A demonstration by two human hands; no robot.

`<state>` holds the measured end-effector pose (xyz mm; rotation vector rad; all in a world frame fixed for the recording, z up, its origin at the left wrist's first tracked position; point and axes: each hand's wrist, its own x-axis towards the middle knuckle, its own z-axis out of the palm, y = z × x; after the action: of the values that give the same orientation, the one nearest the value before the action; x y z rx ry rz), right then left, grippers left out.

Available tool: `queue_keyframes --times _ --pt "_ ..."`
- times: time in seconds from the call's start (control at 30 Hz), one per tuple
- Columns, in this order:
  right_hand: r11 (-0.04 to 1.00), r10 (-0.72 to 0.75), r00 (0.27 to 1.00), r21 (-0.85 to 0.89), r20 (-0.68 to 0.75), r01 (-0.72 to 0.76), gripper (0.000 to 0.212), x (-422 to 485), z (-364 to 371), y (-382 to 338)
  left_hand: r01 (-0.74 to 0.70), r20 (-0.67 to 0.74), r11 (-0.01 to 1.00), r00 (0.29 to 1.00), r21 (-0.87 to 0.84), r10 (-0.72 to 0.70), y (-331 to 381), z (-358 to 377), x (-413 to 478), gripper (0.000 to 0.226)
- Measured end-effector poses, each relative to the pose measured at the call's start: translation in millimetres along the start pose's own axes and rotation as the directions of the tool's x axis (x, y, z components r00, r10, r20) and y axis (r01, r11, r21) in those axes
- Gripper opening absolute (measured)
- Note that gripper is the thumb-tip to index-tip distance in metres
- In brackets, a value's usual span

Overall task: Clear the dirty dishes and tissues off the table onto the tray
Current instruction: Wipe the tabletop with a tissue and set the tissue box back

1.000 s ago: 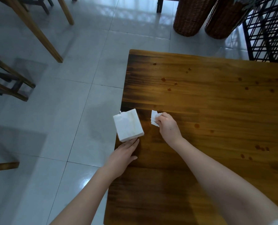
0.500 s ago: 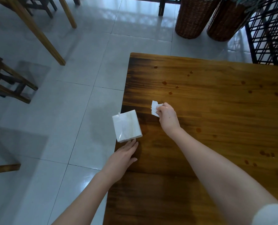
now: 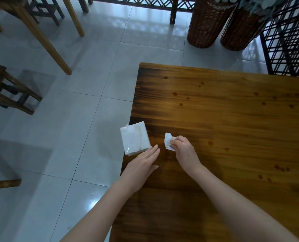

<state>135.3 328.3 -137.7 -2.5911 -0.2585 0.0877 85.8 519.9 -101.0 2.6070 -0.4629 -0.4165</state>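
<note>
Pale glossy floor tiles (image 3: 86, 105) fill the left half of the head view, and a dark-stained wooden desk (image 3: 232, 128) takes up the right. Its right and near sides are cut off by the frame.

Small reddish-brown spots (image 3: 175, 93) are scattered over the desk top. Beyond its far edge stand two tall wicker baskets (image 3: 206, 23). Their tops are cropped, and some greenish leaves show above the right one. A black lattice frame (image 3: 288, 41) stands at the far right corner. On the left are a dark wooden stool (image 3: 5, 89) and the slanting pale legs of another table (image 3: 44, 41), both only partly in view.

A wrapped white tissue pack (image 3: 134, 137) sits at the desk's left edge, with part of it showing past the edge over the floor. The left hand (image 3: 143, 165) lies flat with its fingers straight and together. Its tips are at the pack's near corner, though whether they press on it is hard to tell.

Just to the right, the right hand (image 3: 185, 151) has its fingers curled and pinches a crumpled white tissue (image 3: 168, 138) low over the desk top. The fingers hide the tissue's right part, and whether it touches the wood cannot be told. Both bare forearms run out of the bottom of the frame.
</note>
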Motion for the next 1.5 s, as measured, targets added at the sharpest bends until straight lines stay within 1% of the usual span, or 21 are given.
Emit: queue_keyframes --times 0.1,0.27,0.3,0.37,0.43,0.5,0.57,0.63,0.7,0.8,0.93,1.13,1.23,1.3,1.37,1.43,1.5 --pt "1.0 0.022 1.0 0.001 0.003 -0.022 0.024 2 1 -1 0.004 -0.011 1.0 1.0 0.007 -0.004 1 -13 8 0.06" --pt "0.999 0.035 0.999 -0.019 0.018 -0.034 0.021 15 -2 2 0.018 0.027 1.0 0.999 -0.005 -0.018 5 -24 23 0.06" --pt "0.999 0.048 0.999 -0.024 0.019 -0.048 0.019 19 -3 2 0.028 0.029 0.999 0.999 0.02 -0.028 6 -25 28 0.061" --pt "0.997 0.081 0.997 -0.017 0.013 -0.081 0.017 27 -4 4 0.066 0.023 0.988 0.997 0.14 -0.07 6 -28 39 0.064" --pt "0.993 0.114 0.993 0.003 0.005 -0.114 0.016 32 -4 4 0.136 0.007 0.953 0.99 0.27 -0.143 0 -34 52 0.067" --pt "0.989 0.148 0.989 0.019 0.006 -0.148 0.018 35 -3 4 0.212 0.001 0.92 0.974 0.329 -0.225 -8 -42 64 0.071" --pt "0.987 0.159 0.987 0.033 0.013 -0.159 0.019 37 -4 4 0.264 0.04 0.909 0.956 0.321 -0.292 -15 -49 74 0.072" --pt "0.987 0.151 0.988 0.048 0.019 -0.152 0.018 38 -5 5 0.277 0.094 0.91 0.943 0.309 -0.319 -19 -51 78 0.071" --pt "0.986 0.155 0.988 0.062 0.024 -0.156 0.019 39 -6 6 0.269 0.103 0.915 0.945 0.3 -0.311 -20 -49 78 0.069" --pt "0.98 0.185 0.983 0.066 0.022 -0.186 0.02 41 -5 6 0.246 0.072 0.927 0.958 0.282 -0.276 -17 -44 67 0.062" --pt "0.972 0.219 0.975 0.082 0.026 -0.221 0.015 42 -5 6 0.178 0.099 0.952 0.973 0.247 -0.208 -12 -39 46 0.049" --pt "0.97 0.225 0.974 0.09 0.022 -0.226 0.015 41 -7 4 0.198 0.084 0.97 0.974 0.141 -0.211 -12 -37 39 0.043" --pt "0.967 0.233 0.972 0.097 0.028 -0.234 0.014 42 -8 3 0.169 0.055 0.976 0.983 0.134 -0.178 -20 -41 52 0.045" --pt "0.968 0.229 0.973 0.098 0.035 -0.232 0.013 42 -8 3 0.148 0.042 0.969 0.986 0.196 -0.159 -30 -45 67 0.048" --pt "0.969 0.229 0.973 0.089 0.037 -0.231 0.012 42 -8 4 0.137 0.118 0.947 0.977 0.289 -0.177 -41 -49 82 0.058" --pt "0.97 0.227 0.973 0.082 0.039 -0.229 0.012 42 -8 5 0.13 0.208 0.926 0.954 0.355 -0.214 -51 -51 95 0.074" --pt "0.969 0.226 0.973 0.092 0.041 -0.229 0.013 44 -8 5 0.127 0.246 0.914 0.941 0.385 -0.234 -58 -52 105 0.087"
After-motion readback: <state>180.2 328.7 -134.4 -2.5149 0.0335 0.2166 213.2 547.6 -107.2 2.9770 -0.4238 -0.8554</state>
